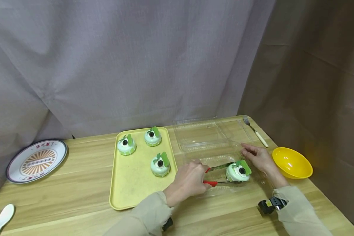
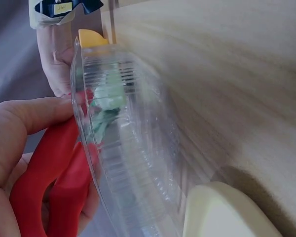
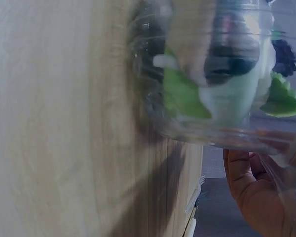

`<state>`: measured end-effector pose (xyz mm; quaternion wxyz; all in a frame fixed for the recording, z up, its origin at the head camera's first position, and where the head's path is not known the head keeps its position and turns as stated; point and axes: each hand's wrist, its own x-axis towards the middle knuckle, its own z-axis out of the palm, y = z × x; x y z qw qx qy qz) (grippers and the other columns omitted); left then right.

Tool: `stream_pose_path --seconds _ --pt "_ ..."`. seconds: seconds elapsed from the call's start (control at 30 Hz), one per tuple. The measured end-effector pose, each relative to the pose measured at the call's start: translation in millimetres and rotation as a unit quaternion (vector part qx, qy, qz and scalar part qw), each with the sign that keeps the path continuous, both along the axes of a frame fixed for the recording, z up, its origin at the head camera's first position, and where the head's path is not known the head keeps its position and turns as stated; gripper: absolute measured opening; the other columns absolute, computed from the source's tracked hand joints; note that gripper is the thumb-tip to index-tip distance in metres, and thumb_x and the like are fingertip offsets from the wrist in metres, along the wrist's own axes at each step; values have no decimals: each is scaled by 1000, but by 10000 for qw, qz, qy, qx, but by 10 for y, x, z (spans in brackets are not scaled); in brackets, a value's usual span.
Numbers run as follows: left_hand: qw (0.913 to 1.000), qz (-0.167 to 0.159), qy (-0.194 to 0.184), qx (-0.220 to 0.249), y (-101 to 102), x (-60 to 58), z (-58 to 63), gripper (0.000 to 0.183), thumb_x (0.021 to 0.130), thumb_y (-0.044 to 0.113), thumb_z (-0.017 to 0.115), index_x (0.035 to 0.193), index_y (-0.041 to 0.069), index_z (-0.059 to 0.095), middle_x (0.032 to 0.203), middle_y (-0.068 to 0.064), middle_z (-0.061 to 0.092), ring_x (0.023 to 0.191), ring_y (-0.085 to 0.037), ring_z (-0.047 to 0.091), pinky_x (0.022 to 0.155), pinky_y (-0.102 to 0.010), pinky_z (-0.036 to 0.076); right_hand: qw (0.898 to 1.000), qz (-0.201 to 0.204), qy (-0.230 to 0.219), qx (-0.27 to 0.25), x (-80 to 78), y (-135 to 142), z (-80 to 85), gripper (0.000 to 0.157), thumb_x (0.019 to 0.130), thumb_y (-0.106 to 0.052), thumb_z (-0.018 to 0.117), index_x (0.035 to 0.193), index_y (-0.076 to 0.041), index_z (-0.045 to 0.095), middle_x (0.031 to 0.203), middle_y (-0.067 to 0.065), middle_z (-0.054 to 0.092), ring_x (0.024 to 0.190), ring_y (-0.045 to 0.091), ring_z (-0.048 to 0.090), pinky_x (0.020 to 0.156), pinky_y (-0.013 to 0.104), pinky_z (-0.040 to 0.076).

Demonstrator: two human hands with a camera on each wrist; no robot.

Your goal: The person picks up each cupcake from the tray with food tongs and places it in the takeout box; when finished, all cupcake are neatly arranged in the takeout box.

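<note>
One green cake (image 1: 233, 174) stands upright at the right of the clear container (image 1: 215, 159) in the head view, between the tongs (image 1: 213, 183), whose long axis runs left to right, tips pointing right. The left wrist view shows the left hand (image 2: 19, 148) clamped on their red handles. In the right wrist view, the right hand (image 3: 259, 195) meets the container's edge, fingers bent; whether it pinches, one cannot tell.
</note>
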<state>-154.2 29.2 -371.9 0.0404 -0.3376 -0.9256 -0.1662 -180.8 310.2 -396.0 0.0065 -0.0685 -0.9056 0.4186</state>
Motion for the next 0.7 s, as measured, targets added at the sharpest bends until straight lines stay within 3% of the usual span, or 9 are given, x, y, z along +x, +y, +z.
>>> stream_pose_path --seconds 0.4,0.7 --pt "9998 -51 189 -61 11 -9 0 21 71 30 81 71 18 64 73 4 57 57 -7 43 43 -22 32 10000 11 78 -56 -3 1 -2 44 102 -10 49 141 10 43 132 34 54 80 -20 46 72 5 45" --pt "10000 -73 27 18 4 -10 21 27 70 32 83 66 18 60 70 5 52 57 -7 41 43 -21 31 9999 57 130 -40 0 17 -14 45 101 -11 50 140 11 43 134 35 52 81 -22 44 72 4 44"
